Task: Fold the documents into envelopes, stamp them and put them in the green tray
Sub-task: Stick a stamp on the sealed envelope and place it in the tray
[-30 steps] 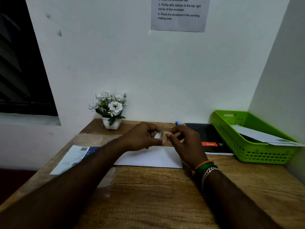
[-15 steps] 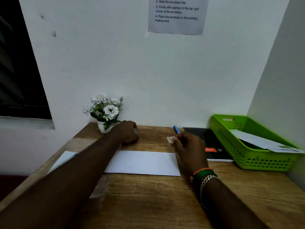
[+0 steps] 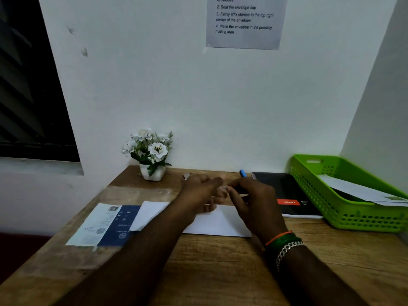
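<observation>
A white envelope [image 3: 217, 224] lies flat on the wooden desk [image 3: 212, 261], partly under a person's 2 hands, which meet just above its far edge. The right hand [image 3: 254, 202] has its fingers curled, thumb and forefinger pinched together on something small and pale; motion blur hides what it is. The left hand [image 3: 199, 192] reaches in beside it, fingers loosely bent toward the same spot; whether they grip anything cannot be told. At the desk's right edge sits the green tray [image 3: 362, 219], holding white envelopes [image 3: 362, 191]. Between tray and hands lies a black notebook [image 3: 291, 195], a blue pen [image 3: 242, 173] at its far left corner. A blue-and-white printed sheet [image 3: 106, 224] lies left of the envelope, a potted white flower [image 3: 152, 151] stands by the far wall, and a printed instruction notice [image 3: 244, 21] hangs above.
</observation>
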